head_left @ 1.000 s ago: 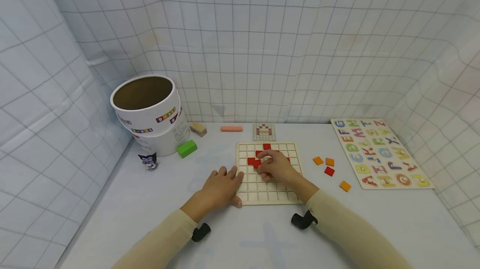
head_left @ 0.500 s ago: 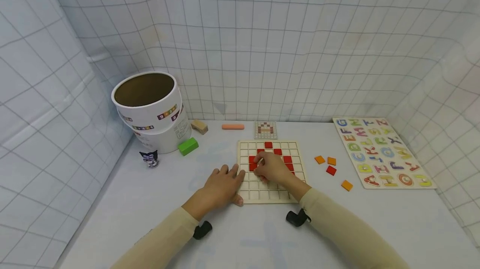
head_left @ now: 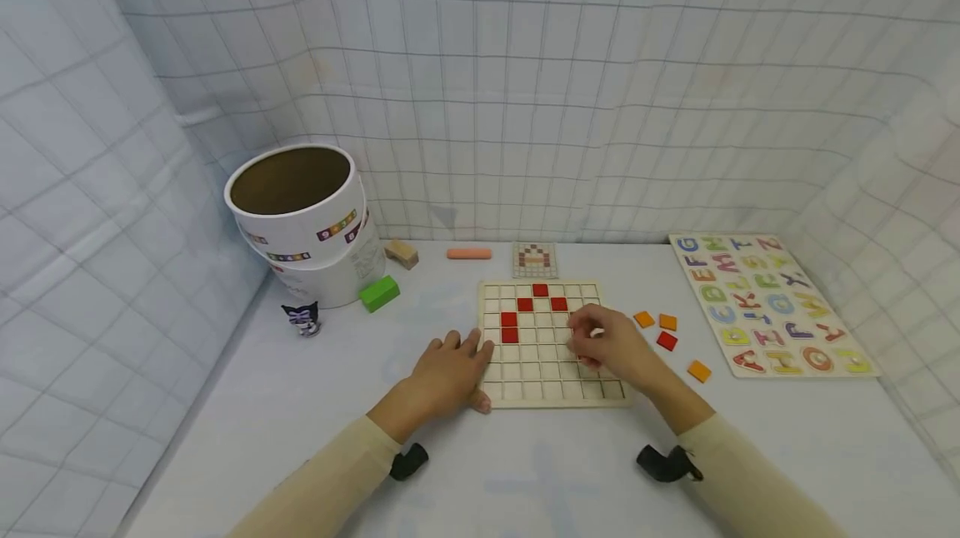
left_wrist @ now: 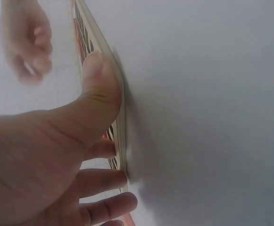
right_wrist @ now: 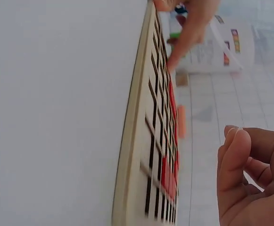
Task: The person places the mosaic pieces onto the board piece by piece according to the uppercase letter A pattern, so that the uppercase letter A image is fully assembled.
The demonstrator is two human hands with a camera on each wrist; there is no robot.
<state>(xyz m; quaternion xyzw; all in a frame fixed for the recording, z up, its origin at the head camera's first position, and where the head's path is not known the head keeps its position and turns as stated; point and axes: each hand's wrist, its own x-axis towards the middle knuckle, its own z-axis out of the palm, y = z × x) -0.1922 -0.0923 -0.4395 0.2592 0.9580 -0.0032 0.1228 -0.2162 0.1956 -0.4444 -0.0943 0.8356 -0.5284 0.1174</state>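
Observation:
A wooden grid board (head_left: pixel 529 371) lies on the table, with several red square tiles (head_left: pixel 509 319) set in its cells. My left hand (head_left: pixel 446 373) rests at the board's left edge, fingers extended; in the left wrist view its thumb (left_wrist: pixel 101 89) lies against the board's rim. Over the right part of the board is my right hand (head_left: pixel 611 345), covering some cells. Seen from the right wrist, its fingers curl with thumb and index tips together, and nothing shows between them. A red tile (right_wrist: pixel 169 179) sits in the grid near that hand.
Loose orange tiles (head_left: pixel 700 371) and one red tile (head_left: pixel 667 341) lie right of the board, before an alphabet puzzle (head_left: pixel 761 288). Behind the board are a pattern card (head_left: pixel 535 260) and an orange stick (head_left: pixel 468 254). Left stand a white bucket (head_left: pixel 315 246), a green block (head_left: pixel 379 294) and a figurine (head_left: pixel 303 319).
My right hand has moved right across the board, away from the left-side red tiles. The tile it was handling earlier now sits in a cell there. My left hand stays at the board's edge.

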